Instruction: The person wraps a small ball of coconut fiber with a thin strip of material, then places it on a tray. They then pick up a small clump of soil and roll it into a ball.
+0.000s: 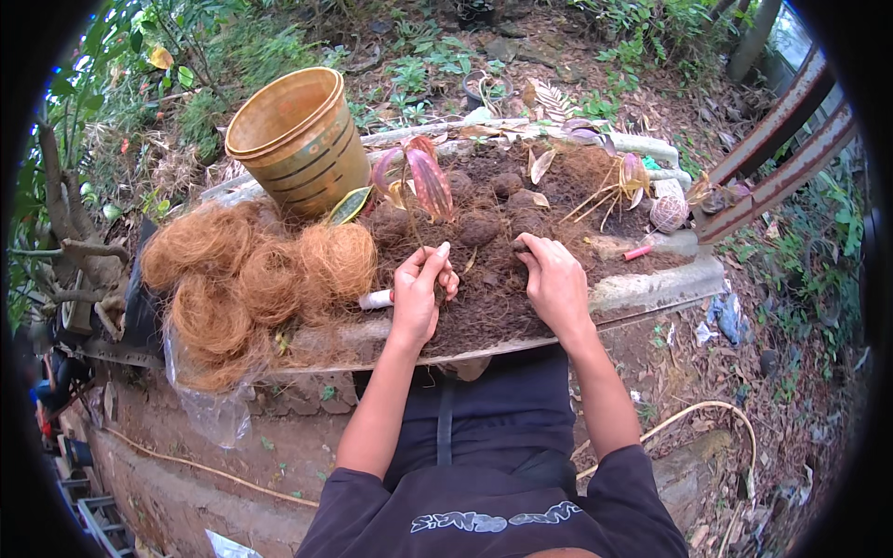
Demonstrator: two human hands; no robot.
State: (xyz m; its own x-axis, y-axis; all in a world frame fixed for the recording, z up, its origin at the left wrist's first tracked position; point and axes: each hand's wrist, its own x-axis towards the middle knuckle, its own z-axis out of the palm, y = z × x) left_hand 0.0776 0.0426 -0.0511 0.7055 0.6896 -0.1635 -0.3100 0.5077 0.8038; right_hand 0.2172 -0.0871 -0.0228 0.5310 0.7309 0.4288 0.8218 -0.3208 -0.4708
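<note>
My left hand (421, 291) grips the thin stem of a plant with reddish-purple, pale-spotted leaves (430, 183), upright above the soil. Its lower end is hidden by my fingers. My right hand (557, 282) pinches a small dark clump (520, 245), perhaps soil, at its fingertips. Between and beneath both hands spreads dark, fibrous soil (481, 314). Several round brown balls (478, 229) of soil and fibre sit just beyond. Left of my left hand lies a white thread spool (377, 300), beside heaps of coconut fibre (213, 317).
A yellowish plastic bucket (300, 150) stands at the back left of the corrugated sheet tabletop (656, 286). To the right lie a thread-wrapped ball (670, 213), a red cylindrical object (637, 252) and a wilted plant (633, 174). Rusty metal bars (781, 171) rise at the right edge.
</note>
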